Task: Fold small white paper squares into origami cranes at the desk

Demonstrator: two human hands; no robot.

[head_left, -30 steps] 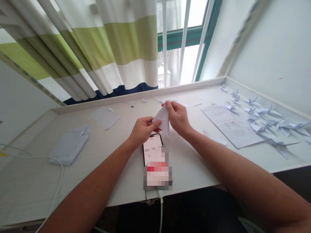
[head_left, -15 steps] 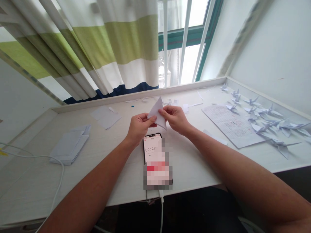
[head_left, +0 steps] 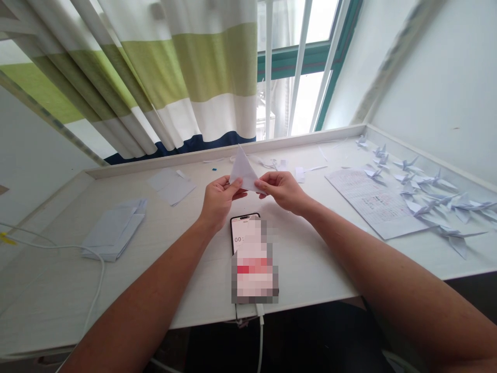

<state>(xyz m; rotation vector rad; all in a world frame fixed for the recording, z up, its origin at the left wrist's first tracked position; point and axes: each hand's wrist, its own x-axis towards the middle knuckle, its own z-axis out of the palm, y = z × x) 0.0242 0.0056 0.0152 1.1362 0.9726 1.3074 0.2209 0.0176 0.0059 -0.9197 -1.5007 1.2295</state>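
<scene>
A white sheet of paper [head_left: 241, 168], folded into a triangle, is held up above the desk with its point toward the window. My left hand [head_left: 221, 199] pinches its lower left part, thumb on the near face. At the lower right corner, my right hand [head_left: 281, 190] grips the paper between thumb and fingers. The fingertips behind the paper are partly hidden. Just below the hands a phone [head_left: 252, 259] lies on the desk, its screen mostly blurred out.
Several folded paper cranes [head_left: 438, 194] crowd the right side, some on a printed sheet [head_left: 368, 202]. A stack of paper [head_left: 114, 230] lies at left, with loose sheets [head_left: 171, 185] behind it. White cables [head_left: 101, 280] cross the left side and hang below the phone. Scraps lie near the back ledge.
The folded paper has turned so that its point leans left and a wider triangular face shows. My left hand has shifted slightly left; both hands still hold the paper.
</scene>
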